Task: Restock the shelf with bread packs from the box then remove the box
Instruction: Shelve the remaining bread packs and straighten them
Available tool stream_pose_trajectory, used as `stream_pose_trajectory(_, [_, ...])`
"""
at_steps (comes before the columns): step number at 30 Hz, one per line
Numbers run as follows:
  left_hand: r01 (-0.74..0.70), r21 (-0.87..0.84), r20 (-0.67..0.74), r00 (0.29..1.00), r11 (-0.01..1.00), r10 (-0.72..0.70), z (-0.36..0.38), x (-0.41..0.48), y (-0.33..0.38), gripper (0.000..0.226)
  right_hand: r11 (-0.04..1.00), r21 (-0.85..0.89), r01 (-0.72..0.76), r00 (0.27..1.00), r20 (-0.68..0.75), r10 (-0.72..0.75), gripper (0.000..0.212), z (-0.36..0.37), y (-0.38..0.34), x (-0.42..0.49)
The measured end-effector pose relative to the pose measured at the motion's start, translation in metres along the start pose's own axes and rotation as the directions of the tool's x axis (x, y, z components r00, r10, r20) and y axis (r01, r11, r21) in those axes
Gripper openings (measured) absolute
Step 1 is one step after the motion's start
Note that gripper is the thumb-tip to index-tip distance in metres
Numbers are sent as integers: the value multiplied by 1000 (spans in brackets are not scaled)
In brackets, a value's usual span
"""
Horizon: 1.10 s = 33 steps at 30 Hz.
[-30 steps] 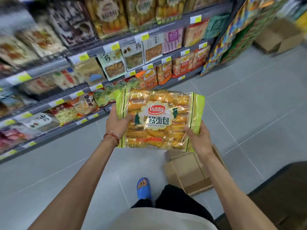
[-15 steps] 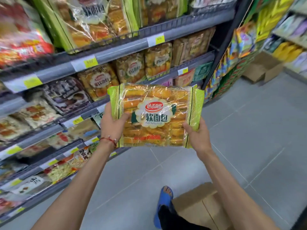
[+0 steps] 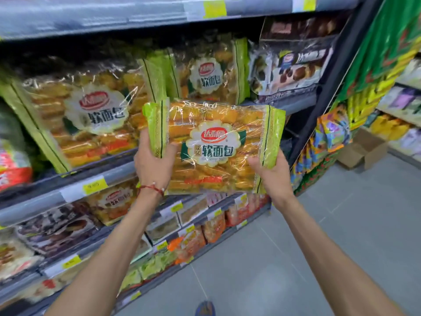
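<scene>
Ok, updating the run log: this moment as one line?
stage: restocking | left hand: grips bread pack | right hand: grips bread pack | pack: held up before shelf, not yet placed

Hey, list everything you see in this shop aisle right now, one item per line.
held bread pack: one, orange with green ends, in front of the shelf.
shelved bread packs: two, same colours, behind it.
chocolate cake packs: at least two, dark brown, right of those.
price tags: many, yellow, on shelf edges.
cardboard box: one, brown, on the floor far right.
floor: grey tiles.
sandal: one, blue, bottom edge.
bracelet: one, red, left wrist.
left hand: grips the pack's left end.
right hand: holds its right end.
</scene>
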<state>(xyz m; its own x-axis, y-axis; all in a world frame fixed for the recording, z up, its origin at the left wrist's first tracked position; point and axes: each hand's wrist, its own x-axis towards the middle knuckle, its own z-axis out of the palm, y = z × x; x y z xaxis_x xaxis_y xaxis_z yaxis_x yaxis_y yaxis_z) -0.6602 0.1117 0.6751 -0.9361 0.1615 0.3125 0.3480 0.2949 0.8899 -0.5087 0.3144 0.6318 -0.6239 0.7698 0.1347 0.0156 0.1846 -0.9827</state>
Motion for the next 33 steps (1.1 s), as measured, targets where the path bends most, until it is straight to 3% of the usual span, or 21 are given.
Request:
stream_pose_trajectory(9, [-69,67,-101,992,995,76,72,83,36,75,992,-39,119,987,-104,-123,63,4,-36,141])
stream_pose_trajectory(14, [-50,62,-258,964,997,64,103,109,55,81,981,-50,187,982,6,-187,87,3,-48,215])
stream_pose_trajectory(16, [-53,70,-321,944,996,73,113,117,65,79,973,-31,230,970,82,-227,78,2,-54,243])
stream_pose_trajectory(21, [61,83,-438,899,995,-19,135,134,81,57,962,-11,271,943,205,-263,66,7,-61,295])
stream_pose_trajectory(24, [120,69,-468,880,990,-74,148,142,81,28,978,-35,206,950,248,-191,94,15,-55,315])
stream_pose_trajectory(25, [152,72,-452,886,986,-104,152,144,81,29,984,-33,177,951,263,-162,99,17,-51,319])
stream_pose_trajectory(29, [186,69,-406,903,980,-143,164,149,68,87,991,-36,131,952,282,-116,90,22,-34,329])
stream_pose_trajectory(33, [182,48,-394,907,982,-149,173,150,55,91,989,-22,148,949,284,-136,87,24,-23,328])
